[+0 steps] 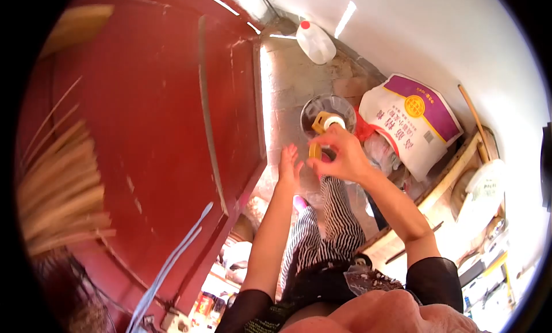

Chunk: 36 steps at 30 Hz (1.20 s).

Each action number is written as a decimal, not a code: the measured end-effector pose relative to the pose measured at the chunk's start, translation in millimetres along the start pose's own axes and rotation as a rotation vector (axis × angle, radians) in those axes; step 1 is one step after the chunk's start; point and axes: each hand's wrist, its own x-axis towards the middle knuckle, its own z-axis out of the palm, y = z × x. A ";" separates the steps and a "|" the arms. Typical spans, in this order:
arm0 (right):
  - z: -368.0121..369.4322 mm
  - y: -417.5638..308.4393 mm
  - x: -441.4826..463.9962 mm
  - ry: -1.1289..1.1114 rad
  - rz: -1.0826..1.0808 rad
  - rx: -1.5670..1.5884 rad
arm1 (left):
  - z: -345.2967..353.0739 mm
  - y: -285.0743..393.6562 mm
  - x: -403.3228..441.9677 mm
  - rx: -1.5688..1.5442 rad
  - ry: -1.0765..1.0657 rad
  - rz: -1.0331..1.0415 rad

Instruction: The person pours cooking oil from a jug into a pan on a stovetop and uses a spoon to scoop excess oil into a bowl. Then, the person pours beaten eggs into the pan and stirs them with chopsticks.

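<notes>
My right hand reaches out over the floor, its fingers curled around a small yellow object at the fingertips. Just beyond it a yellow container with a white round part shows over a clear round bin. Whether the hand touches that container I cannot tell. My left hand is to the left, palm turned inward, fingers apart and holding nothing. A gap separates the two hands. Below them are my legs in striped trousers.
A red door fills the left side, with a straw broom in front. A clear jug with a red cap stands by the wall. To the right are a white and purple sack, plastic bags and a wooden frame.
</notes>
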 end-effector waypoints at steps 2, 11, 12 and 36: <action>-10.3 -64.8 -26.1 -0.082 -0.057 0.038 | -25.6 -3.5 -11.6 0.012 0.063 -0.019; 8.9 -283.1 -167.5 -0.319 -0.440 0.176 | -117.2 -7.6 -204.4 -0.493 -0.258 -0.047; 17.8 -296.8 -184.0 -0.332 -0.471 0.169 | -131.2 -12.6 -215.3 -0.486 -0.286 -0.022; 98.1 -397.3 -554.9 -1.214 -1.012 0.094 | -220.0 -368.2 -599.0 -1.289 0.073 0.634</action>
